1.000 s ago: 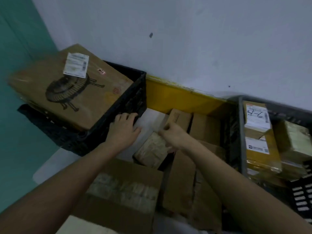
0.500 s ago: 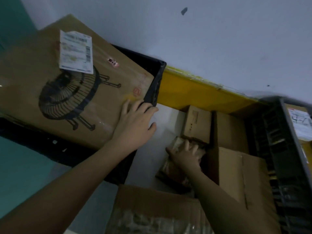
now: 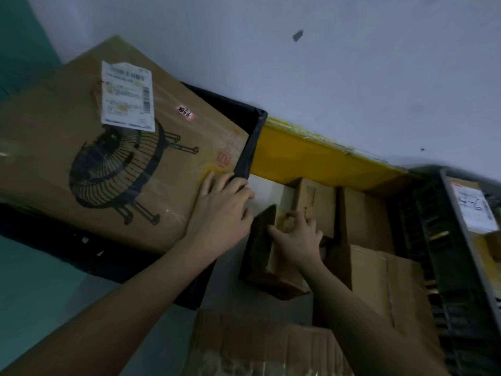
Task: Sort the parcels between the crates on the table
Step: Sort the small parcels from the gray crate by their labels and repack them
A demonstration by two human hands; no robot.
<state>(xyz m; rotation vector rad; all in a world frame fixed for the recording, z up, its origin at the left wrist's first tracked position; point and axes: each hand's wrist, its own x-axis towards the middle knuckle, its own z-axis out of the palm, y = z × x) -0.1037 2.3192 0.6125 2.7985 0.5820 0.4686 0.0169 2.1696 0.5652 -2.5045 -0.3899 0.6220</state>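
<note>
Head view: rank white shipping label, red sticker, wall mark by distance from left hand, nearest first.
From the left hand:
1. Red sticker, on the fan box, just above the hand.
2. White shipping label, on the box, upper left.
3. Wall mark, high on the wall, upper right.

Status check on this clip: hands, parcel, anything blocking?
Left hand flat on the fan box in the black crate. Right hand gripping a small taped parcel, tilted up. Cardboard boxes crowd its right.
</note>
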